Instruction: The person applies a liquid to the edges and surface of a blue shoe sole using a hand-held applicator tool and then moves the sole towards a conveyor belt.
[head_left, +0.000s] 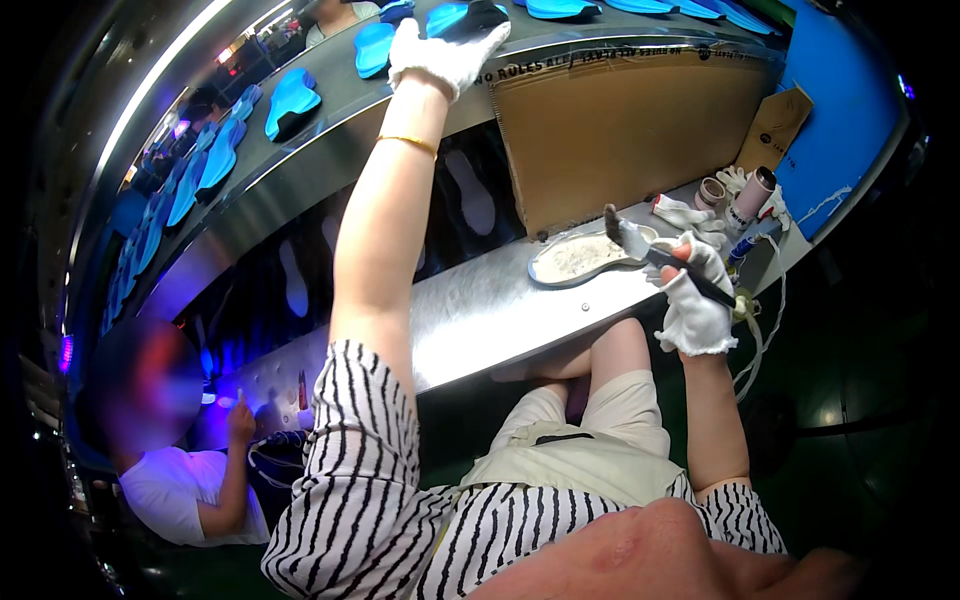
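- The left hand (445, 52), white-gloved, reaches far up and closes on a blue insole (470, 17) lying on the raised conveyor (330, 150); the piece looks light, thin and bendy, best pinched at its near end.
- The right hand (695, 300) grips a glue brush (650, 255) by the handle, bristles over a shallow glue tray (580, 258) just left of it.
- More blue insoles (292, 98) lie left of the left hand.
- Below the raised arm the steel bench edge (480, 340) runs; bottles and rags (735, 200) crowd behind the right hand.
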